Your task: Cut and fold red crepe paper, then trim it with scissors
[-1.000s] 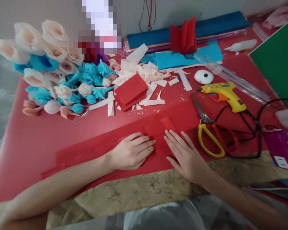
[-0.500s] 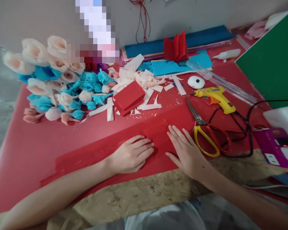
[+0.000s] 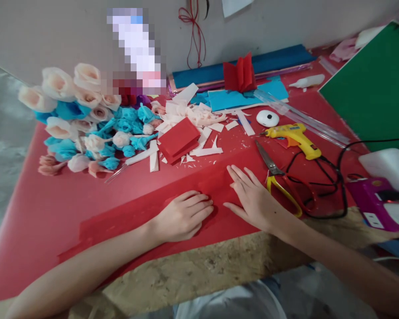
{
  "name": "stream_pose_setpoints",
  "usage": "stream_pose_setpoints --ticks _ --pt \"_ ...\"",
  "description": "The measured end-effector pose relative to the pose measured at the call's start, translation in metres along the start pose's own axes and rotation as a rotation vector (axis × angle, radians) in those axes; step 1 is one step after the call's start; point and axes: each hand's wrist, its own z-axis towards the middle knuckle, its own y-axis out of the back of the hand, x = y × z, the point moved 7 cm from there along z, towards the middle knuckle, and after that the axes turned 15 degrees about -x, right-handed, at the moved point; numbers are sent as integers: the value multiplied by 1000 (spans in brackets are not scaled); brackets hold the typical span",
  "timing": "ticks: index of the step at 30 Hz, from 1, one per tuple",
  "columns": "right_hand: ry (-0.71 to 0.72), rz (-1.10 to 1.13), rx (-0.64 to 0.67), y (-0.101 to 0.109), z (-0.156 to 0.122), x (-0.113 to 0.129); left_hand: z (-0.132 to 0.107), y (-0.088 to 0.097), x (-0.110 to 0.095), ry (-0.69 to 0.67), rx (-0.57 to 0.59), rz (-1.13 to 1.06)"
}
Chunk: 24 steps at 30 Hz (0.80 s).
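A long red sheet of thin paper (image 3: 129, 212) lies across the red tabletop, its left part under my left forearm. My left hand (image 3: 184, 217) rests palm down on the sheet, fingers laid over it and slightly bent. To the right, my right hand (image 3: 254, 199) presses lightly on the paper with its fingers stretched out and the thumb apart. Just beyond that hand lie scissors (image 3: 273, 167) with one yellow and one red handle. A folded red paper piece (image 3: 178, 139) sits on pale scraps past the sheet. The paper under my palms is hidden.
Pale and blue paper flowers (image 3: 86, 99) crowd the left back. A yellow glue gun (image 3: 294, 135) with a black cable, a white round case (image 3: 267, 118), clear sticks (image 3: 302, 115) and a purple box (image 3: 369, 199) stand at right. A green board (image 3: 375, 88) leans behind.
My right hand has slid slightly left and away from me over the red paper, and its fingers are closer together. My left hand stays in place. The camera view has shifted slightly.
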Motion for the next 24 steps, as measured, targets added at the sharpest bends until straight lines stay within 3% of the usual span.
stream_pose_setpoints --ticks 7,17,24 --pt "14 -49 27 0 0 -7 3 -11 6 95 164 -86" --pt "111 -111 113 8 -16 -12 4 -10 6 111 180 -92" --pt "183 -19 85 11 -13 -14 11 -9 8 147 244 -103"
